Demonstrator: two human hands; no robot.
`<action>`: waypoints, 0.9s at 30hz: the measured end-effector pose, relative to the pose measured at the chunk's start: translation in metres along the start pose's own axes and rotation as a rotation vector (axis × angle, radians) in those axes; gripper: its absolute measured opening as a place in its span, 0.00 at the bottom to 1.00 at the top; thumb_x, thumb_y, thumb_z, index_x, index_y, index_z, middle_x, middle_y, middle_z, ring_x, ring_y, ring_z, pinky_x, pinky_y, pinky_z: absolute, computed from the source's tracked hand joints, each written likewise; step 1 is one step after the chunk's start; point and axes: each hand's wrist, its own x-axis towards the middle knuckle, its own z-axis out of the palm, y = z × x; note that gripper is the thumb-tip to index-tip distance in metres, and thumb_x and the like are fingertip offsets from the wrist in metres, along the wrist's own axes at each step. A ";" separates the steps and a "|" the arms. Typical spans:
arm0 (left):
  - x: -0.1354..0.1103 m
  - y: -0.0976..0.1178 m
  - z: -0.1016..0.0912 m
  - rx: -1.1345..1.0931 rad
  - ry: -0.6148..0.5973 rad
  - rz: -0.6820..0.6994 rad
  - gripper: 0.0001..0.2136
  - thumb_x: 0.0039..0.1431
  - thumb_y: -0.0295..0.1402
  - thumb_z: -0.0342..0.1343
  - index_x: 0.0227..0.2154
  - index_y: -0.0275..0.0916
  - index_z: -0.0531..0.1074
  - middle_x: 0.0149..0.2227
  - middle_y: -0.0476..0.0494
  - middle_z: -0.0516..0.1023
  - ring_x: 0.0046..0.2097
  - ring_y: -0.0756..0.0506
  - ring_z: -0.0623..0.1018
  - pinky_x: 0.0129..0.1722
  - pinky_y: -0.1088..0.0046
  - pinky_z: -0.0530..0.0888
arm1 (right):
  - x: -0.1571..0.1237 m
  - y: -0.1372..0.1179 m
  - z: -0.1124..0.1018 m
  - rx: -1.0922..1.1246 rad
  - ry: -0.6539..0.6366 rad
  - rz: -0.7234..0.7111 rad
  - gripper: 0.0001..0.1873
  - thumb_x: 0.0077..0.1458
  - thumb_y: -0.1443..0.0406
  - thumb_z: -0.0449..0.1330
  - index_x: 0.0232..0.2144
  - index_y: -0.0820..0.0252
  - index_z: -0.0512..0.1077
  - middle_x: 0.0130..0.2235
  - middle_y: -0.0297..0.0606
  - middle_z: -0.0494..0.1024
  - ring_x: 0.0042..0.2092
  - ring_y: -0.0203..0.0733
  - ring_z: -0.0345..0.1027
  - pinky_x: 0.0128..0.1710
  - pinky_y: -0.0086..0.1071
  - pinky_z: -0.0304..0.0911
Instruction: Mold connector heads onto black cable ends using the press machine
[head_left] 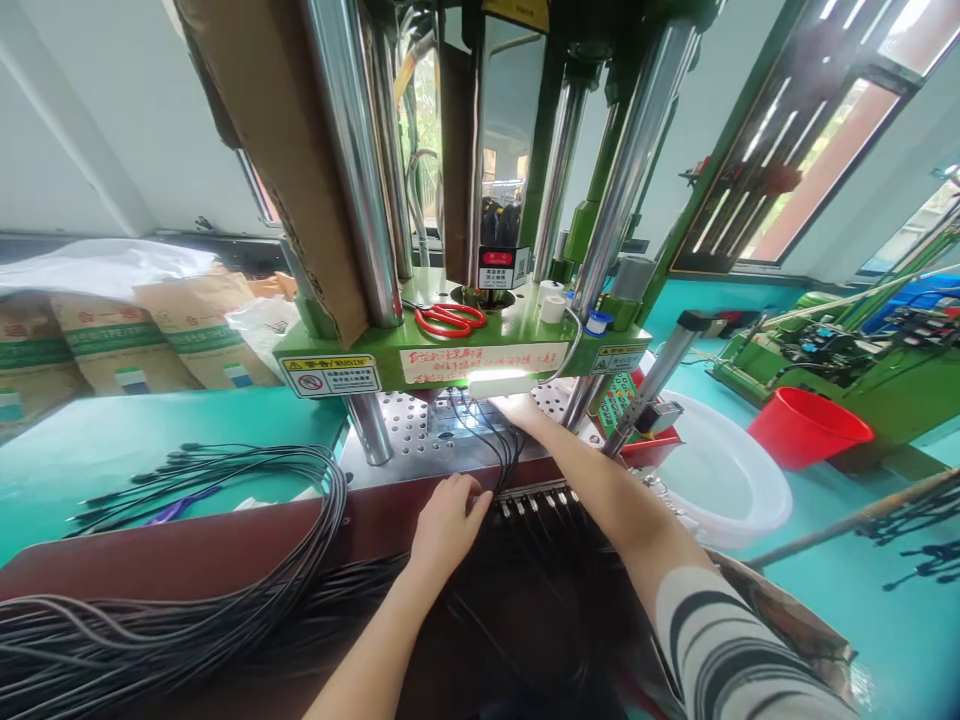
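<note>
Several black cables (pixel 512 455) run out of the metal mould (pixel 457 424) in the green press and curve down toward me. At the press's front edge my left hand (pixel 448 518) is closed, fingers curled and thumb against these cables. My right hand (pixel 516 408) reaches under the press's upper plate, beside the mould. A glowing lamp (pixel 501 384) covers part of it, and its fingers are hidden. Just below the cables, a row of metal connector ends (pixel 536 503) lies along the edge of the bench.
Red-handled scissors (pixel 450 320) lie on the green plate (pixel 390 350) between upright steel columns. Bundled black cables (pixel 150 630) fill the left front. At right stand a green button panel (pixel 616 400), a white tub (pixel 720 470) and a red bucket (pixel 810 428). Paper sacks (pixel 180 325) stand far left.
</note>
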 end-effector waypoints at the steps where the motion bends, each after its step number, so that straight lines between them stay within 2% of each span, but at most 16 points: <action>1: -0.001 0.000 0.000 -0.005 -0.001 -0.001 0.10 0.58 0.39 0.44 0.29 0.40 0.66 0.32 0.45 0.70 0.38 0.44 0.70 0.39 0.67 0.67 | -0.012 0.002 -0.003 -0.009 0.021 -0.012 0.12 0.57 0.63 0.54 0.41 0.63 0.69 0.45 0.42 0.70 0.45 0.43 0.64 0.46 0.40 0.61; 4: -0.005 -0.003 -0.001 -0.026 0.015 0.012 0.10 0.58 0.39 0.44 0.29 0.40 0.66 0.32 0.44 0.70 0.38 0.43 0.70 0.40 0.64 0.66 | -0.066 0.011 -0.022 -0.013 0.119 -0.118 0.11 0.55 0.65 0.54 0.41 0.62 0.69 0.42 0.42 0.72 0.45 0.43 0.64 0.47 0.37 0.58; 6: -0.006 -0.006 -0.001 -0.069 0.057 0.011 0.09 0.56 0.39 0.46 0.30 0.40 0.67 0.32 0.44 0.71 0.39 0.42 0.70 0.41 0.63 0.66 | -0.115 0.022 -0.043 -0.006 0.235 -0.177 0.14 0.54 0.64 0.54 0.44 0.60 0.67 0.43 0.42 0.71 0.44 0.43 0.64 0.45 0.37 0.59; 7: -0.006 -0.008 0.000 -0.107 0.086 -0.003 0.09 0.55 0.40 0.47 0.31 0.41 0.67 0.33 0.44 0.71 0.39 0.41 0.70 0.41 0.62 0.66 | -0.142 0.030 -0.056 -0.012 0.305 -0.156 0.16 0.54 0.63 0.54 0.46 0.59 0.65 0.43 0.41 0.71 0.43 0.42 0.65 0.44 0.36 0.60; 10: 0.001 -0.010 0.002 -0.328 0.170 -0.125 0.13 0.49 0.40 0.54 0.38 0.40 0.67 0.36 0.43 0.71 0.42 0.40 0.70 0.42 0.61 0.67 | -0.230 0.063 -0.101 -0.079 0.556 0.105 0.22 0.53 0.59 0.54 0.50 0.59 0.60 0.39 0.40 0.71 0.38 0.42 0.67 0.39 0.35 0.63; 12: 0.011 -0.008 0.003 -0.576 0.194 -0.274 0.18 0.46 0.37 0.57 0.41 0.39 0.65 0.39 0.42 0.71 0.43 0.41 0.71 0.42 0.63 0.68 | -0.287 0.090 -0.132 -0.258 0.683 0.339 0.24 0.52 0.56 0.53 0.49 0.62 0.62 0.38 0.42 0.72 0.39 0.45 0.67 0.41 0.38 0.63; 13: 0.017 -0.005 0.004 -0.719 0.194 -0.366 0.18 0.45 0.36 0.58 0.41 0.38 0.65 0.39 0.42 0.71 0.43 0.43 0.72 0.41 0.65 0.68 | -0.312 0.102 -0.146 -0.365 0.675 0.455 0.25 0.51 0.56 0.52 0.48 0.63 0.63 0.40 0.45 0.72 0.42 0.48 0.67 0.43 0.40 0.62; 16: 0.039 0.007 0.007 -1.128 0.165 -0.627 0.13 0.46 0.28 0.57 0.37 0.37 0.65 0.35 0.44 0.72 0.37 0.47 0.74 0.36 0.71 0.71 | -0.361 0.120 -0.178 -0.684 0.322 0.782 0.27 0.42 0.52 0.57 0.42 0.64 0.69 0.43 0.52 0.71 0.45 0.59 0.65 0.42 0.50 0.61; 18: 0.053 0.016 0.009 -1.343 0.105 -0.732 0.06 0.48 0.25 0.54 0.31 0.35 0.65 0.31 0.43 0.73 0.32 0.49 0.75 0.33 0.74 0.71 | -0.363 0.111 -0.186 -0.782 0.200 0.841 0.28 0.40 0.52 0.58 0.42 0.62 0.70 0.46 0.53 0.69 0.47 0.62 0.63 0.43 0.52 0.60; 19: 0.058 0.019 0.010 -1.431 0.053 -0.759 0.03 0.50 0.24 0.52 0.29 0.34 0.65 0.30 0.42 0.73 0.31 0.49 0.75 0.32 0.75 0.72 | -0.354 0.102 -0.185 -0.761 0.189 0.793 0.28 0.41 0.52 0.58 0.43 0.61 0.70 0.48 0.52 0.69 0.49 0.60 0.63 0.45 0.50 0.60; 20: 0.062 0.022 0.011 -1.504 -0.014 -0.771 0.01 0.51 0.24 0.50 0.28 0.34 0.65 0.30 0.41 0.74 0.30 0.49 0.76 0.31 0.75 0.72 | -0.339 0.090 -0.181 -0.683 0.186 0.687 0.26 0.44 0.53 0.56 0.45 0.61 0.69 0.48 0.50 0.69 0.49 0.56 0.63 0.47 0.45 0.60; 21: 0.065 0.024 0.011 -1.563 -0.086 -0.767 0.02 0.53 0.24 0.49 0.28 0.33 0.66 0.30 0.39 0.74 0.31 0.49 0.76 0.31 0.76 0.73 | -0.319 0.077 -0.174 -0.563 0.166 0.568 0.25 0.48 0.54 0.54 0.46 0.61 0.68 0.48 0.48 0.69 0.48 0.51 0.64 0.47 0.41 0.60; 23: 0.067 0.025 0.010 -1.647 -0.196 -0.725 0.04 0.54 0.25 0.49 0.31 0.33 0.67 0.33 0.37 0.75 0.33 0.48 0.77 0.31 0.76 0.73 | -0.267 0.054 -0.151 -0.279 0.036 0.403 0.22 0.53 0.55 0.51 0.47 0.59 0.68 0.40 0.42 0.74 0.39 0.44 0.69 0.40 0.35 0.64; 26: 0.062 0.024 0.006 -1.710 -0.233 -0.638 0.07 0.53 0.26 0.50 0.36 0.35 0.68 0.38 0.38 0.76 0.36 0.47 0.77 0.33 0.75 0.74 | -0.173 0.035 -0.102 -0.010 -0.136 0.231 0.18 0.54 0.58 0.52 0.45 0.59 0.70 0.27 0.34 0.73 0.31 0.38 0.68 0.31 0.30 0.63; 27: 0.060 0.023 0.005 -1.716 -0.234 -0.609 0.09 0.53 0.26 0.51 0.38 0.36 0.67 0.39 0.39 0.75 0.36 0.48 0.77 0.34 0.75 0.73 | -0.141 0.032 -0.086 0.001 -0.127 0.199 0.17 0.53 0.60 0.54 0.45 0.59 0.70 0.25 0.32 0.71 0.29 0.37 0.67 0.30 0.29 0.62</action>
